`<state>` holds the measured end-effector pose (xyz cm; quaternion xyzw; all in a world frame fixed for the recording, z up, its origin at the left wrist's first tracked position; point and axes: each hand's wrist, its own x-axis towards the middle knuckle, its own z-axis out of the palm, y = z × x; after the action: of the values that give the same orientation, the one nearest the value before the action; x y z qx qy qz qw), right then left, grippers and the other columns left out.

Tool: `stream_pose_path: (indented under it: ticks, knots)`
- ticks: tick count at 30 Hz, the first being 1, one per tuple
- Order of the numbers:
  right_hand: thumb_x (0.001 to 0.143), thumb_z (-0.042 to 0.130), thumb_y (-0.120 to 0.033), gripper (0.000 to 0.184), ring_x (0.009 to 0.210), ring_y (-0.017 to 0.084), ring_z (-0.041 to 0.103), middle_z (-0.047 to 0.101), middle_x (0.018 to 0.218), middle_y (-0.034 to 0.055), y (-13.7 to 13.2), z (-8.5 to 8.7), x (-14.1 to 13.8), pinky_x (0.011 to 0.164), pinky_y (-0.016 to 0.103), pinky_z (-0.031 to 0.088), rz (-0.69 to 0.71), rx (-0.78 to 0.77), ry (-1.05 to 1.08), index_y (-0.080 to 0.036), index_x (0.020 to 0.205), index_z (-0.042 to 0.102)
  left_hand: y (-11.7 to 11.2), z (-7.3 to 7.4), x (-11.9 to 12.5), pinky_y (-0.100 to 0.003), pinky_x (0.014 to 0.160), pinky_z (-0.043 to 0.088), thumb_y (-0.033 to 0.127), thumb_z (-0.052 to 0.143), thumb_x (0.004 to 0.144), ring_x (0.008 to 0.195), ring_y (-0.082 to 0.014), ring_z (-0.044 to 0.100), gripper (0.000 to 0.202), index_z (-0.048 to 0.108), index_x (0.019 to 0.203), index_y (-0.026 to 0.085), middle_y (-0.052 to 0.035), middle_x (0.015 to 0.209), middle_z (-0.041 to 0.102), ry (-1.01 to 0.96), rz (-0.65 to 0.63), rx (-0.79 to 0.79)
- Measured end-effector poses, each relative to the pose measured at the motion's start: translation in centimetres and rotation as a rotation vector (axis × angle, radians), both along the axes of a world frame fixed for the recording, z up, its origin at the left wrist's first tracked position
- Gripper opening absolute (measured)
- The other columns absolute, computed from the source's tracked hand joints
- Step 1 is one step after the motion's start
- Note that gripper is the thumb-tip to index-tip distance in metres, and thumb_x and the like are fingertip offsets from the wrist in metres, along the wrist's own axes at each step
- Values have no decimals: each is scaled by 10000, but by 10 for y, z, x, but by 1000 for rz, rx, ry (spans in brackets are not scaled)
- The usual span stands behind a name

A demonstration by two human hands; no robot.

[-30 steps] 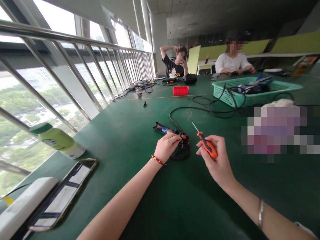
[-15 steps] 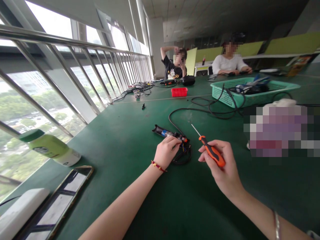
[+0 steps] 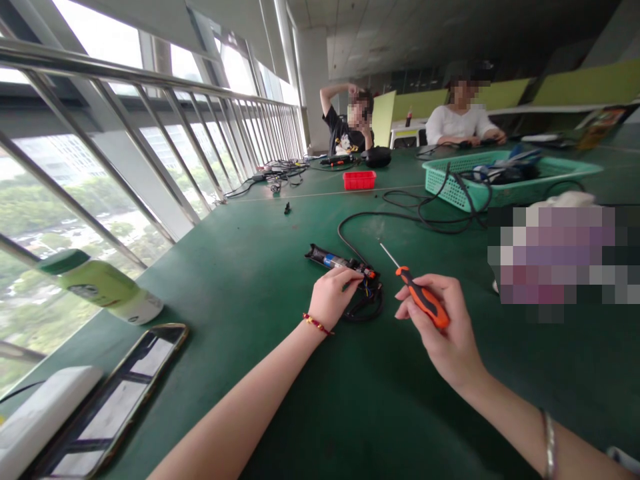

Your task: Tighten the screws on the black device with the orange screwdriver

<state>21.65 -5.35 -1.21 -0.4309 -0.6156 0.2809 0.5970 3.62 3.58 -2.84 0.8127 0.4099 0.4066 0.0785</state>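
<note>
Orange-and-black screwdriver in right hand's grasp; at its ten o'clock, opened corded device in left hand's pinch.

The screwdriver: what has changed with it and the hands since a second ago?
The right hand has shifted slightly rightward and back toward the wearer, carrying the handle of the screwdriver along; the tip is in nearly the same spot. Nothing was newly taken or let go. The left hand stays at the device, which lies where it was.
</note>
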Motion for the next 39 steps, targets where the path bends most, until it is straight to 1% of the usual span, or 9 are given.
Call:
stream_pose_path:
  ticks: [5,10,16,19,21,24,26,29,39]
  knots:
    - [874,531,-277,213,694,132,616,581,940,25,1,0,0,673,336,553,0,-6,6,-249,1067,443,-3,3,0,-257,788,527,150,519,883,868,-148,640,155,669,882,186,-33,896,687,68,0,59]
    - [877,528,-290,220,688,130,616,583,929,26,1,1,-3,664,323,551,15,-19,-12,-249,1074,439,-2,0,0,-233,788,525,165,536,881,873,-135,642,159,693,889,194,-22,930,689,95,-22,69]
    - [872,527,-323,197,599,107,565,548,834,2,-1,2,-2,568,269,512,-18,-48,-46,-233,1020,433,-1,1,1,-247,708,504,253,566,869,791,-140,602,165,727,870,221,-23,838,639,180,123,147]
    - [884,509,-331,141,515,87,498,502,712,-39,-1,3,0,479,227,445,-27,-41,-84,-230,959,445,-1,4,1,-282,780,498,171,542,841,848,-157,599,182,705,915,209,-29,891,637,139,205,138]
    - [892,496,-326,111,472,77,452,470,658,-58,-3,5,1,433,208,393,-16,-41,-103,-230,927,453,1,5,0,-327,888,479,118,528,802,973,-182,591,264,667,1012,195,-46,1030,639,127,269,94]
    - [894,491,-321,100,462,71,425,462,646,-59,-5,7,1,413,198,359,-7,-58,-134,-225,896,464,3,4,0,-417,1088,344,125,518,777,1211,-216,496,436,555,1208,180,-74,1286,561,174,291,-10]
    - [893,489,-323,104,465,70,420,465,651,-57,-6,7,1,419,198,361,-18,-61,-151,-220,888,469,3,2,0,-456,1152,239,166,508,791,1315,-228,403,476,505,1268,171,-84,1371,503,233,274,-63]
    - [897,481,-327,109,459,70,413,456,642,-60,-4,7,1,418,198,357,-27,-64,-157,-219,890,467,3,-1,-1,-465,1170,194,202,498,802,1355,-235,347,480,493,1280,154,-92,1396,479,294,269,-77]
    - [899,478,-327,113,453,65,410,441,627,-67,-3,9,1,415,188,347,-29,-84,-183,-215,889,467,4,-3,0,-483,1168,186,207,489,822,1356,-252,335,483,470,1299,138,-103,1406,461,372,278,-47]
